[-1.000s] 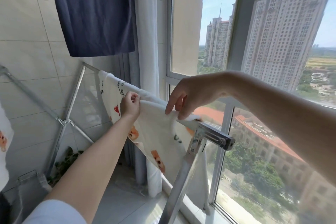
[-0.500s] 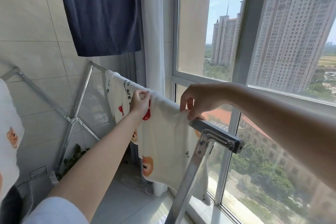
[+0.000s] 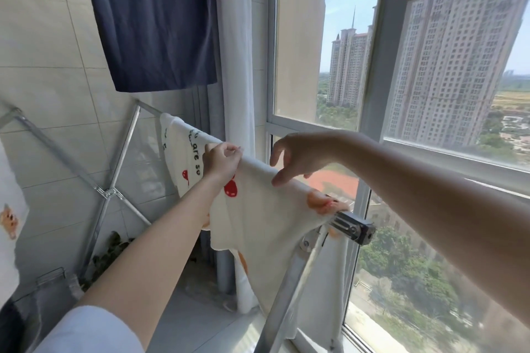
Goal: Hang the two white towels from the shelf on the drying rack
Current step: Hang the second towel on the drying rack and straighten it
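Head view
Towel: a white towel point(image 3: 266, 226) with red and orange prints and dark lettering lies draped over the top bar of the drying rack point(image 3: 348, 225), just inside the window; its near flap hangs down on the person's side.
Left hand: the left hand point(image 3: 222, 159) is closed in a pinch on the towel's fold at the top of the bar, fingers curled (thumb and fingertips meet on the cloth).
Right hand: the right hand point(image 3: 298, 156) is spread, fingers apart; its thumb tip touches the towel on the bar, the other fingers arch above it, gripping nothing.
Rack: silver metal, with a hinge bracket at the near end of the bar and a leg slanting down toward the floor; crossed struts stand against the tiled wall.
Second towel: another white towel point(image 3: 10, 226) with an orange print shows at the left edge, hanging; what it hangs on is out of sight.
Shirt: a dark blue shirt point(image 3: 152, 20) hangs above the rack.
Window: the window point(image 3: 381, 46) looks onto tall buildings.
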Motion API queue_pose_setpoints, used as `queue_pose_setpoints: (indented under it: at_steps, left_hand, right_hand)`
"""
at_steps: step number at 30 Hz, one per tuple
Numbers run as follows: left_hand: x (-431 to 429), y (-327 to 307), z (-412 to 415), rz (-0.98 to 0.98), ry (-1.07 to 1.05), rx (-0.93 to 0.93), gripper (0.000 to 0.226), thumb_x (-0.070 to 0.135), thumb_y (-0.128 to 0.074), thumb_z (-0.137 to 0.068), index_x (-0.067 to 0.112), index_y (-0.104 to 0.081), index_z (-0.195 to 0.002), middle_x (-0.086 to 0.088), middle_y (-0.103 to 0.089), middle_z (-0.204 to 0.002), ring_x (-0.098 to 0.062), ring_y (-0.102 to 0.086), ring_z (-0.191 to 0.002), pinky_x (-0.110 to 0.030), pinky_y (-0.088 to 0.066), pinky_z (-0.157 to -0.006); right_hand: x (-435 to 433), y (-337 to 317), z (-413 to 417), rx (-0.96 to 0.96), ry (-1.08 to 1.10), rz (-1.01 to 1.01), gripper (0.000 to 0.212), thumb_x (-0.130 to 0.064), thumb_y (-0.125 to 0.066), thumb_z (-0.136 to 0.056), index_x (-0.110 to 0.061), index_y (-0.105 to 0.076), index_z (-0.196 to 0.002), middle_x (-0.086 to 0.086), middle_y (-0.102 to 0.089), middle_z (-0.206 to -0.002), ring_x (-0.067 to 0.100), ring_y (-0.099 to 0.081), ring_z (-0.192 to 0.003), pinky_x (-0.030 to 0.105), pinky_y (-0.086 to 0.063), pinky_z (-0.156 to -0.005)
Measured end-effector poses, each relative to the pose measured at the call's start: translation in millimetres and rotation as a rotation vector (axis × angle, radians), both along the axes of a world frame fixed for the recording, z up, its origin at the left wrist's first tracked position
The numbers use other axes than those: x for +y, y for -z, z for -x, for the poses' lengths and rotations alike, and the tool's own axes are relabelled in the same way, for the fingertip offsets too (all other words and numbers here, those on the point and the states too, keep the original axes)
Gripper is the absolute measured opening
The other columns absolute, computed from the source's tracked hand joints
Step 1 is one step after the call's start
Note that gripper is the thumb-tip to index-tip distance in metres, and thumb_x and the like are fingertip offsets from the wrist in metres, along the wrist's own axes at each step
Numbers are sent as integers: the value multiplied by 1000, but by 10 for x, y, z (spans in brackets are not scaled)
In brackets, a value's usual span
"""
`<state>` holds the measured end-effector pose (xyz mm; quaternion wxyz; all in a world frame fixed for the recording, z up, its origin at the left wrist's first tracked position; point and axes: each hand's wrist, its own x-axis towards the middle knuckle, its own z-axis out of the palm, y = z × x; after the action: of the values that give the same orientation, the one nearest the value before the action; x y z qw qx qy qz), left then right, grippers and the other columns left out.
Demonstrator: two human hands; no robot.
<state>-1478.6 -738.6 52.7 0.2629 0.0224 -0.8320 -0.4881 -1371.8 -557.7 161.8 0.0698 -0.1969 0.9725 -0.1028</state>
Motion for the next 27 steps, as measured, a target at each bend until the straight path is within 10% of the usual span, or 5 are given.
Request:
queue_pose_setpoints:
  at_steps: [5,11,16,22,27]
  left_hand:
    - [-23,-10,51,32,-7,-59,30,35,-49,-92,17,-59,-115,-7,-46,-134,-17,-49,-99,-28,-38,-84]
    - [-301,33,143,-87,55,-140,52,45,-55,-86,18,-51,-130,-2,-52,-135,-20,-52,-115,-29,-38,-84]
    - [-591,-27,403,-186,-101,-149,25,31,-43,-88,23,-59,-106,-6,-61,-118,-25,-59,-100,-41,-50,-91]
    - [-945,-70,1004,-248,-31,-148,40,27,-41,-94,16,-53,-131,-10,-56,-129,-30,-57,-111,-36,-48,-92]
    - [-1284,11,1542,-318,-36,-80,20,29,-54,-84,12,-62,-89,-2,-63,-92,-22,-59,-88,-34,-49,-69]
  right_hand:
    - [-86,73,66,8,-52,-139,67,-22,-77,-77,-20,-50,-138,8,-56,-128,28,-66,-101,29,-55,-78]
    - [-163,-88,175,-262,61,-242,74,-3,-78,-76,-9,-43,-141,13,-65,-108,12,-63,-65,18,-56,-50]
    - [-664,-188,645,-191,91,-290,57,-32,-71,-83,-8,-53,-131,9,-64,-113,22,-68,-97,34,-60,-81]
    - [-1553,-102,1440,62,10,-236,63,-37,-60,-88,-16,-39,-143,8,-54,-134,28,-60,-112,34,-52,-87]
    - [-2062,165,2107,111,-21,-209,47,-10,-43,-95,-8,-39,-142,7,-47,-134,26,-50,-121,29,-42,-77]
